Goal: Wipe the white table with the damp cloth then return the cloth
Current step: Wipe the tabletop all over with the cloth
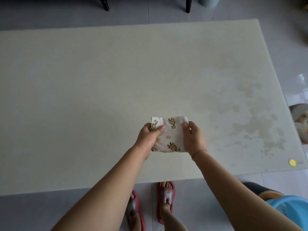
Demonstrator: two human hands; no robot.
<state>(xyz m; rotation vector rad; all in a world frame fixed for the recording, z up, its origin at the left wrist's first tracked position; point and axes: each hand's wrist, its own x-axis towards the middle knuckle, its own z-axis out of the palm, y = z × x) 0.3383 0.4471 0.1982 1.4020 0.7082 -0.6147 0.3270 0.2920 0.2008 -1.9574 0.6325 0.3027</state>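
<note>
Hands hold a folded white cloth printed with yellow giraffes (170,134) over the near middle of a long, pale white table (100,72); whether it touches the top is unclear. The left hand (148,139) pinches the cloth's left edge, thumb on top, fingers curled beneath. The right hand (194,138) grips the right edge, fingers curled round it. Blotchy damp patches (250,117) mark the table's right part. A small round yellow dot (292,162) sits near the right front corner. Below the table edge, feet wear red slippers (165,197); a blue plastic basin (291,209) shows at lower right.
</note>
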